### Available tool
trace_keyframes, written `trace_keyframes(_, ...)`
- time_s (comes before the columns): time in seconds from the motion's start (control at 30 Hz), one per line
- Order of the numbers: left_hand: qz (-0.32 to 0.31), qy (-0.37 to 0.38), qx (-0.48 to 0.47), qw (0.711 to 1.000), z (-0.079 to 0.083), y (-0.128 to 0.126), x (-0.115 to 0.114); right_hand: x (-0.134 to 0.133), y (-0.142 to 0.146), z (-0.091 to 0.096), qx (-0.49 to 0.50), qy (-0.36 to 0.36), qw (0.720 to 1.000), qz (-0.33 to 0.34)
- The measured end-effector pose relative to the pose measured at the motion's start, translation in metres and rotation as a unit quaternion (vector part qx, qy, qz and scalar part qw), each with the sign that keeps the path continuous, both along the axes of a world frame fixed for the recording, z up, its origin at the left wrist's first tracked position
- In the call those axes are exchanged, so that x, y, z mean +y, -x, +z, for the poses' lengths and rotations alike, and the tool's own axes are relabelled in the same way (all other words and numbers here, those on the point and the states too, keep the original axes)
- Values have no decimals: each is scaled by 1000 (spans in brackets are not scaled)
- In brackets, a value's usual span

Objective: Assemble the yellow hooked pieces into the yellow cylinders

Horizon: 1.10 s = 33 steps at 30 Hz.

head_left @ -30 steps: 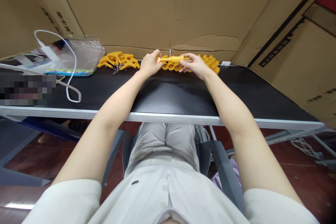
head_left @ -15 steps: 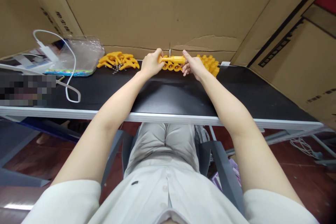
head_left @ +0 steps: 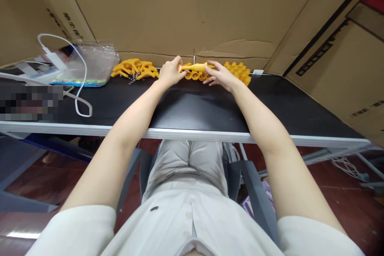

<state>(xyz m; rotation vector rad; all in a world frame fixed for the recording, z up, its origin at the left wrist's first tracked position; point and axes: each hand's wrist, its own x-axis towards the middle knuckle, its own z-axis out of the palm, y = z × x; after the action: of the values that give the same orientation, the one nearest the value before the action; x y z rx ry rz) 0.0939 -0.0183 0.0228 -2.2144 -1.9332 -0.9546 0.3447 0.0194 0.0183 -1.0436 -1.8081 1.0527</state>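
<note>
My left hand (head_left: 169,73) is closed around the left end of a yellow ribbed plastic rod (head_left: 195,67), held level above the black table (head_left: 192,108). My right hand (head_left: 220,75) pinches the rod's right end with thumb and fingertips; its other fingers are stretched out. Just under the rod lies a row of yellow round plastic pieces (head_left: 198,75). More yellow ridged pieces (head_left: 240,72) are bunched to the right of my right hand. A heap of yellow T-shaped parts (head_left: 135,69) with small metal springs sits to the left of my left hand.
Cardboard sheets (head_left: 168,12) wall in the table's back and sides. A clear plastic bag (head_left: 93,64) and a white cable (head_left: 78,100) with a charger lie at the left. My lap and a grey chair frame (head_left: 252,192) show below the table's metal edge.
My right hand shifted along the rod's right end: from over it, to its end face, to a fingertip pinch with fingers extended. My left hand stayed put.
</note>
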Motion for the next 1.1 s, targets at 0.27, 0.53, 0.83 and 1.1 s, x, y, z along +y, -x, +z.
trace_keyframes(0.27, 6, 19, -1, 1000, 1, 0, 0, 2, -3, -3, 23, -52, 998, 4)
trace_keyframes(0.53, 3, 19, -1, 1000, 4, -3, -4, 11, -3, -7, 21, -55, 998, -12)
trace_keyframes(0.83, 13, 17, 18, 1000, 1, -3, -1, 1, 5, -1, 44, -17, 998, -49)
trace_keyframes(1.1, 6, 18, 8, 1000, -2, -3, 3, -24, 21, 15, 48, 30, 993, -106)
